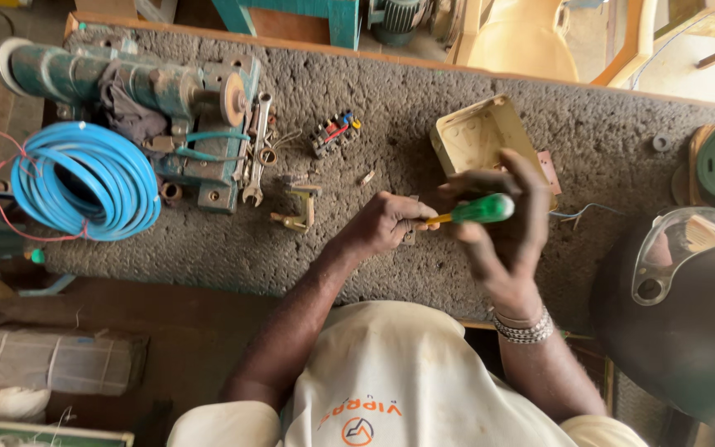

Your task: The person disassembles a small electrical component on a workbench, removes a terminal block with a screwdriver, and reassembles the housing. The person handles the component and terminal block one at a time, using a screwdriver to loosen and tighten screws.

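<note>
Fingers of the right hand [502,236] curl tight round a screwdriver [473,211] with a green handle; its long axis runs nearly level, shaft tip pointing toward the left hand [386,223]. Left fingers pinch a small part [410,234], mostly hidden, just at the tip, so left hand is nearer it. Both hands hover over the rough grey bench [424,124], wrists bent inward, right wrist with a beaded bracelet [525,329]. Beyond the fingers: a beige plastic box [482,136]. Far left of them: spanner [256,149], blue wire coil [84,182], old motor [126,83]. Right: dark helmet [688,323].
</note>
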Tool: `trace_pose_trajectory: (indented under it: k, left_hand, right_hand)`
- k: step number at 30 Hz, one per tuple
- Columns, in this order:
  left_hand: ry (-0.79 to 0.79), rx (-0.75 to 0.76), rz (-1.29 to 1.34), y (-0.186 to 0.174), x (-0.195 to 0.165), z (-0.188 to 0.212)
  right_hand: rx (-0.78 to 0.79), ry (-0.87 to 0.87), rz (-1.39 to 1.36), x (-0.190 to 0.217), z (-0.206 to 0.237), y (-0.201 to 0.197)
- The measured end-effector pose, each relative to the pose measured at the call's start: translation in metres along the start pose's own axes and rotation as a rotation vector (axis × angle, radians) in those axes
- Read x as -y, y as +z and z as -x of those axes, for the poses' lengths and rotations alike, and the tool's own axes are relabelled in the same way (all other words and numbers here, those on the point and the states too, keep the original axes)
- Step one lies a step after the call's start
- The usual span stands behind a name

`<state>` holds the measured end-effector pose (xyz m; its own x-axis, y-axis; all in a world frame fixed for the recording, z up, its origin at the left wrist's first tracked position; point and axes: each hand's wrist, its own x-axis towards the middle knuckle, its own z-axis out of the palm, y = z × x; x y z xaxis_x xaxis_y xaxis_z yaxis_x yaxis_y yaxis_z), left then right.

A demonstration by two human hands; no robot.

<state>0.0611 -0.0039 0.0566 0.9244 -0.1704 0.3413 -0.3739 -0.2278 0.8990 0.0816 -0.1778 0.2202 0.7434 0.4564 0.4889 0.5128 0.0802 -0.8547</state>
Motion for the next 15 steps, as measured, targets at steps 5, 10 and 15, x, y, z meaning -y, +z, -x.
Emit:
trace_pose_trajectory:
  k: [5,10,15]
  left_hand:
    - [0.002,0.007,-0.002,0.002,0.004,0.005]
    - [-0.162,-0.024,-0.251,0.021,0.006,0.03]
    - [-0.083,-0.122,-0.169,0.029,0.016,0.038]
  right_hand:
    - [-0.013,-0.19,-0.101,-0.002,-0.004,0.01]
    - [-0.115,-0.247,-0.113,-0.027,-0.005,0.024]
    - [0.072,-0.146,-0.508,-0.028,-0.007,0.017]
